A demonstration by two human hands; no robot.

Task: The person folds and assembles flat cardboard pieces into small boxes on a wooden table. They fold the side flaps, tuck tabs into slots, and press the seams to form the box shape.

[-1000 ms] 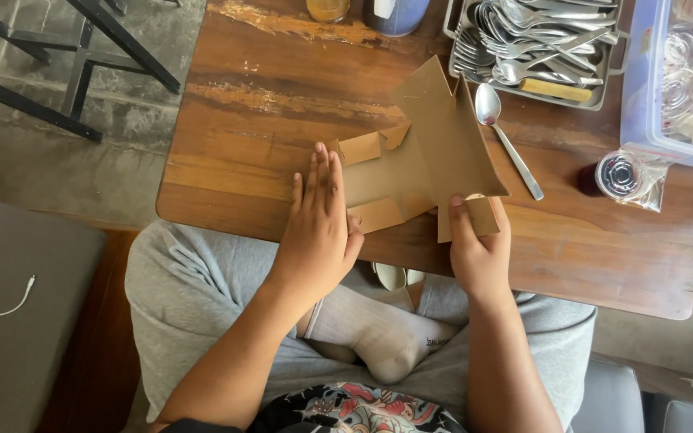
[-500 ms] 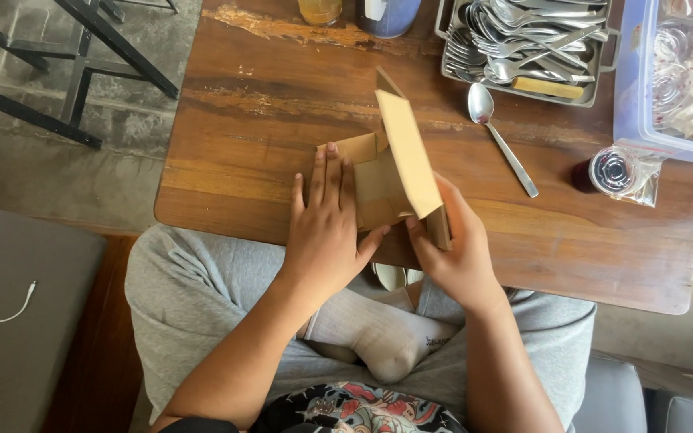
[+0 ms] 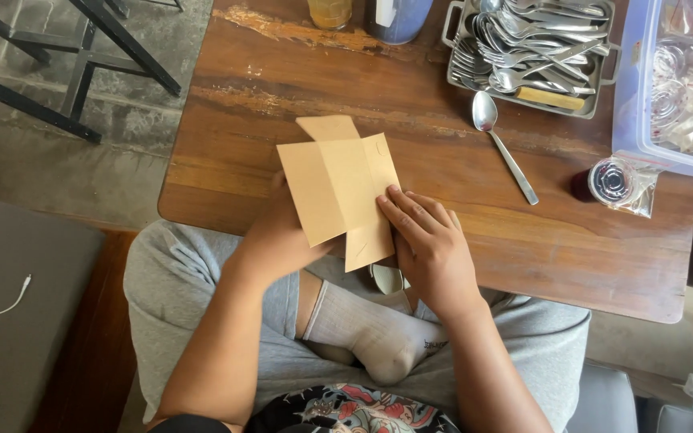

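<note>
Folded brown cardboard sheet [image 3: 337, 188] above desk [image 3: 298, 88] edge; left hand [image 3: 278, 240] grip pinching underside, right hand [image 3: 427, 244] fingers flat on top; spoon [image 3: 503, 144] nearby.

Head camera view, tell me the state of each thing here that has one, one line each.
Cardboard blank: partly folded, held up off the table.
Left hand: gripping the cardboard from behind.
Right hand: fingers pressed on the cardboard's right panel.
Loose spoon: lying flat on the table, bowl up.
Cutlery tray: full of cutlery.
Small round container: lidded, in a clear bag.
</note>
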